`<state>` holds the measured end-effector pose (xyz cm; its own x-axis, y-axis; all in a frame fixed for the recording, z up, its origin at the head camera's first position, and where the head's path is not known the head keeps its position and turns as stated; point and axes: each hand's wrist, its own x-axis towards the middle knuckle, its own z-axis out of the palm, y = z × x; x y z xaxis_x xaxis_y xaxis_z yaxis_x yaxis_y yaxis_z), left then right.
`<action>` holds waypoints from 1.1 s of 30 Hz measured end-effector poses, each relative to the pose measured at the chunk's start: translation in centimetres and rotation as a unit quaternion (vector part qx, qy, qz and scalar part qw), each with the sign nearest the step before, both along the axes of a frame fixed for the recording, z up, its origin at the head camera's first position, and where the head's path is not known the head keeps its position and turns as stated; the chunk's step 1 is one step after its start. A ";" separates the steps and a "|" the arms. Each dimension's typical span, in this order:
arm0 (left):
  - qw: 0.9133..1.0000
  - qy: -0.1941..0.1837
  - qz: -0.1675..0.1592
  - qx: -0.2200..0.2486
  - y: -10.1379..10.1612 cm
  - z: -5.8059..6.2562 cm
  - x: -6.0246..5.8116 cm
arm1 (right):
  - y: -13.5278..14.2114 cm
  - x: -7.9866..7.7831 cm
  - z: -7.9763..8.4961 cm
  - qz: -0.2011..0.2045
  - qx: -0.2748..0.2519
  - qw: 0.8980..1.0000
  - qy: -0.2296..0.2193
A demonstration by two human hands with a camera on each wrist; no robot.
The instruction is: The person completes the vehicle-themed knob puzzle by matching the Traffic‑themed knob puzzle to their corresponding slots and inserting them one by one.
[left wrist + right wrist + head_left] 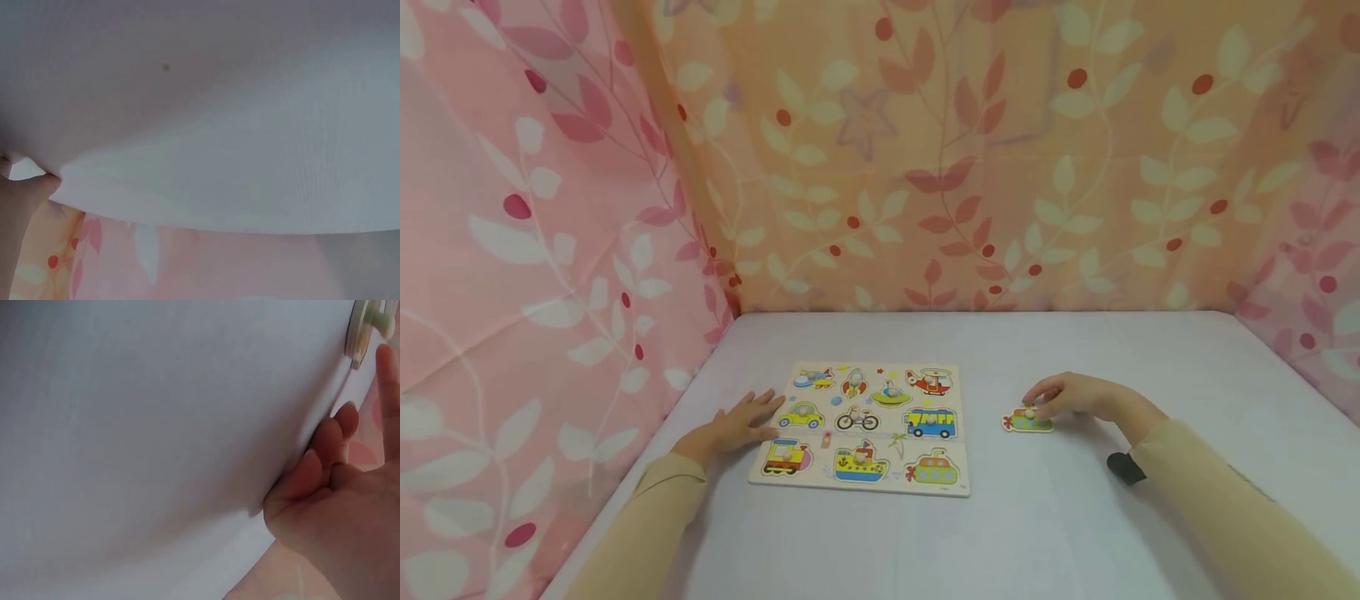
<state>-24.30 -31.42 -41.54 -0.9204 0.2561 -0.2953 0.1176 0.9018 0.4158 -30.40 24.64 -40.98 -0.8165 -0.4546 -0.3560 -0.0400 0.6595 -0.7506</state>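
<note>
A wooden peg puzzle board (891,487) with vehicle pictures lies left of centre in the head view. Fingers and thumb spread, my left hand (741,423) rests at its left edge; only that hand's thumb side (28,190) shows in the left wrist view. Right of the board, a green submarine puzzle piece (1021,425) lies on the table. Over its right end my right hand (1071,396) reaches with fingertips close to the knob. From the right wrist view, a fingertip is just short of the piece's knob (381,324), while other fingers (303,478) bend by the tabletop.
Knobbed pieces such as a car (801,414), a bus (929,425) and a ship (859,468) sit in the board. At its lower right, the submarine place (936,468) has no knob. By the right sleeve is a dark object (1126,468). Patterned curtains (925,167) enclose the white table.
</note>
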 end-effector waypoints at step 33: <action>1.000 0.011 0.004 -0.001 0.2 0.0 0.1 | -0.2 0.3 -0.2 -0.016 0.008 1.000 0.005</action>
